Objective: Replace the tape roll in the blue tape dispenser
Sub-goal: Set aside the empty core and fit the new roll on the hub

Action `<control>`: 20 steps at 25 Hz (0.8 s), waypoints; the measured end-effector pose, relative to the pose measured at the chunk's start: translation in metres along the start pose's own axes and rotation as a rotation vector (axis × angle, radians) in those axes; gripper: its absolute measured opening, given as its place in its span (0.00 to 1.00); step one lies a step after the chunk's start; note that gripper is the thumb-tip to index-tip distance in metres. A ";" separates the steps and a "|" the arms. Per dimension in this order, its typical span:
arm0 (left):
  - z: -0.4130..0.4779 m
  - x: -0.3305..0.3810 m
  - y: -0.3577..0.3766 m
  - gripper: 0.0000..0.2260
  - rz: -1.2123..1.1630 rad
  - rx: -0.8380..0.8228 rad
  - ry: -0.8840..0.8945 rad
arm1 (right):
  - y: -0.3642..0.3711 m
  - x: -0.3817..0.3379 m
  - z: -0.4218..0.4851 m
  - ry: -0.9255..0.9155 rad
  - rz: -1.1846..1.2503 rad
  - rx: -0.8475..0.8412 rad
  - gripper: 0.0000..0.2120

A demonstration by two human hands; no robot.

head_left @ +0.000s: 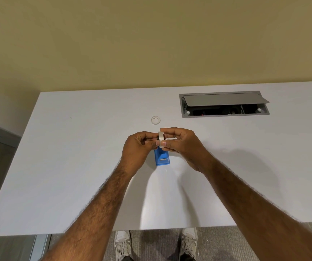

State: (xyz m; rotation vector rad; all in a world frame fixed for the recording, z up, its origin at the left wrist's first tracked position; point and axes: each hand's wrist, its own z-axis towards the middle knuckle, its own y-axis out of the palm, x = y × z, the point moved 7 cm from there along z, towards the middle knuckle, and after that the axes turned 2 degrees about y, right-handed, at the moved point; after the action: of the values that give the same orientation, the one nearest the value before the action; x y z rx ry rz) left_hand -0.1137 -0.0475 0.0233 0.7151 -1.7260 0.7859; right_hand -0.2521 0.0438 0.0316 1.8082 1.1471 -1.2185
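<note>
Both hands pinch the tape roll [161, 139] over the blue dispenser [162, 158]: left hand [139, 147] at nine o'clock, right hand [181, 143] at three. Skewed, its dark hub might jam.

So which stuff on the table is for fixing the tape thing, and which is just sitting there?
For the job:
- white tape roll, held by left hand and right hand
- blue plastic tape dispenser
- empty clear ring core, probably the old roll

Just there:
- grey cable hatch, lid ajar, in the white table
</note>
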 end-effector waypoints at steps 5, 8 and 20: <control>-0.002 -0.007 0.001 0.08 0.063 0.012 0.001 | 0.002 -0.011 0.004 -0.151 -0.492 0.022 0.26; -0.002 -0.012 0.004 0.09 0.078 0.011 0.002 | 0.009 -0.013 0.003 -0.314 -0.724 0.031 0.26; 0.014 -0.093 0.014 0.54 0.611 -0.279 0.014 | 0.001 0.030 0.039 -0.210 -0.977 0.050 0.20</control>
State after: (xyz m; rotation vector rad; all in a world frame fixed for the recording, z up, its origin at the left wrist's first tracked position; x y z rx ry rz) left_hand -0.1084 -0.0418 -0.0717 -0.0220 -2.0144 0.9221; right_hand -0.2599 0.0188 -0.0099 1.0720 1.9645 -1.9055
